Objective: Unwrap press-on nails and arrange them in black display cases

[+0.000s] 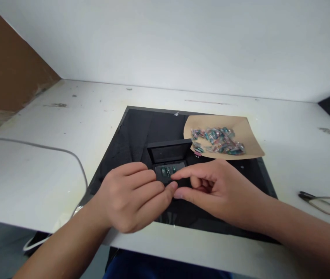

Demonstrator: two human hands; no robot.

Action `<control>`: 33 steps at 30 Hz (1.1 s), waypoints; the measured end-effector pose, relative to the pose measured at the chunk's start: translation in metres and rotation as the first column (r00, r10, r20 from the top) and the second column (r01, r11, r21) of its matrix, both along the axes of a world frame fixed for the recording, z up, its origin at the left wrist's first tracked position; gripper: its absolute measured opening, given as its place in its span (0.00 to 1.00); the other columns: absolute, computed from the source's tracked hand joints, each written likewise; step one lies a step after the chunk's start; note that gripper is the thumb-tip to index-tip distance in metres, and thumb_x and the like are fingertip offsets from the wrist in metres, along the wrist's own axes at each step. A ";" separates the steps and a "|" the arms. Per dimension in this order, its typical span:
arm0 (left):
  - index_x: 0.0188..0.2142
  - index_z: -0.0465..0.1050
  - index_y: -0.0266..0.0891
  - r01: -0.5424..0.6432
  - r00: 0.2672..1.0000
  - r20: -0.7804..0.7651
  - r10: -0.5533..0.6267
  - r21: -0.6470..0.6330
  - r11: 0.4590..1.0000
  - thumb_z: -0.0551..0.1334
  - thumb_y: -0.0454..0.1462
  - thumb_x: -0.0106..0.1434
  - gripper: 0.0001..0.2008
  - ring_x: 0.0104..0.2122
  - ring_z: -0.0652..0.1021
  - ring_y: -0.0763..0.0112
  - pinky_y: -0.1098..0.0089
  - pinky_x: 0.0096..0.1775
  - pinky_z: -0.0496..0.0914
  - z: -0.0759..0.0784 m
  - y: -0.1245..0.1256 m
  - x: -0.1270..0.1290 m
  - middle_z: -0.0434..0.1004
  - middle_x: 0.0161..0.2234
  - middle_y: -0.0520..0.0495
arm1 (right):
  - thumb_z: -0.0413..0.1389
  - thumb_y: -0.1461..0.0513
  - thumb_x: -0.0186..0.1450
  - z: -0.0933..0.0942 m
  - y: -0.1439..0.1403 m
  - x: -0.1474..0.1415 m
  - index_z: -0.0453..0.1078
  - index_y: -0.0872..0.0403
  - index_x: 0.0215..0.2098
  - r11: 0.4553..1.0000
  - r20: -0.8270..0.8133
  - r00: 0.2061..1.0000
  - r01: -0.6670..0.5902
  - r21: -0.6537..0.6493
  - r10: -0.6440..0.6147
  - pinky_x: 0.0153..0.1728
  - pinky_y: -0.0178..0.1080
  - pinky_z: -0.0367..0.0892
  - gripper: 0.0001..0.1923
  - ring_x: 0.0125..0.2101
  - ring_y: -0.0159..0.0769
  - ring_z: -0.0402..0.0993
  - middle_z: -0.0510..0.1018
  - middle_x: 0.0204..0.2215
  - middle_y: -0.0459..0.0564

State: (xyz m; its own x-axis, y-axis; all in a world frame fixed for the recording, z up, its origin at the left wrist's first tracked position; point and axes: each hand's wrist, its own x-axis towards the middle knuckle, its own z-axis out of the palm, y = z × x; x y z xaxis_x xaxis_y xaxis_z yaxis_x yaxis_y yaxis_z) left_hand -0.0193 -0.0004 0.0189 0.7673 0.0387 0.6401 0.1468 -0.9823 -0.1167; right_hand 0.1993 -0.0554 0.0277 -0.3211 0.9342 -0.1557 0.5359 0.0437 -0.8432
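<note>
A small black case (169, 151) stands with its lid raised on a black mat. Inside its lower half lie a few glossy dark green oblong pieces (168, 171). My left hand (134, 197) is closed at the case's front left corner, fingers curled; whatever its fingertips hold is hidden. My right hand (214, 188) comes in from the right with thumb and index finger apart and the other fingers curled. Its index fingertip reaches the front of the green pieces, and its thumb tip is beside the left fingertips. I see nothing between that thumb and index finger.
Behind the right hand, a tan paper tray (252, 141) bears a pile of green and pinkish pieces (224, 139). Under it lies the black mat (150, 122) on a white table (31, 174). A white cable (51, 148) runs at left; glasses (327, 205) lie at right.
</note>
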 end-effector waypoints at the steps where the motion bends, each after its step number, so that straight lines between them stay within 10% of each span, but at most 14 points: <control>1: 0.31 0.79 0.32 0.007 1.000 0.005 -0.007 0.002 1.000 0.71 0.28 0.60 0.03 0.20 0.77 0.71 0.66 0.25 0.72 0.000 0.001 0.000 0.80 0.23 0.51 | 0.62 0.55 0.66 -0.001 0.000 0.001 0.81 0.49 0.42 1.000 -0.030 1.000 0.008 -0.029 -0.009 0.18 0.31 0.52 0.10 0.17 0.24 0.55 0.60 0.16 0.36; 5: 0.35 0.79 0.34 0.016 1.000 0.019 -0.016 -0.030 0.999 0.72 0.30 0.59 0.05 0.21 0.75 0.72 0.67 0.25 0.70 -0.003 0.006 -0.003 0.78 0.22 0.53 | 0.62 0.55 0.66 -0.001 0.004 0.009 0.81 0.48 0.42 0.999 -0.038 0.999 0.001 -0.040 -0.002 0.19 0.31 0.53 0.10 0.17 0.24 0.55 0.60 0.16 0.36; 14: 0.36 0.76 0.39 -0.086 0.996 -0.007 0.086 -0.132 0.988 0.71 0.36 0.61 0.06 0.21 0.74 0.74 0.68 0.26 0.69 -0.007 0.016 -0.014 0.77 0.23 0.55 | 0.59 0.60 0.68 -0.017 0.014 0.010 0.81 0.48 0.46 0.990 0.515 0.852 -0.136 0.037 0.097 0.23 0.35 0.55 0.10 0.18 0.29 0.67 0.73 0.18 0.40; 24: 0.31 0.74 0.41 -0.101 0.994 -0.066 0.086 -0.271 0.957 0.65 0.34 0.65 0.05 0.21 0.73 0.76 0.71 0.27 0.66 -0.012 0.014 -0.006 0.75 0.21 0.57 | 0.58 0.56 0.69 -0.033 0.016 0.009 0.80 0.45 0.49 0.946 0.620 0.781 -0.146 0.289 -0.070 0.27 0.38 0.57 0.13 0.26 0.38 0.75 0.80 0.22 0.43; 33: 0.42 0.77 0.39 -0.023 0.999 0.015 0.032 -0.428 0.904 0.55 0.39 0.73 0.12 0.23 0.76 0.73 0.70 0.28 0.67 -0.013 0.018 -0.009 0.78 0.25 0.52 | 0.56 0.55 0.69 -0.021 0.017 0.016 0.81 0.47 0.47 0.965 0.614 0.789 -0.141 0.220 -0.025 0.25 0.37 0.55 0.14 0.22 0.35 0.72 0.80 0.23 0.45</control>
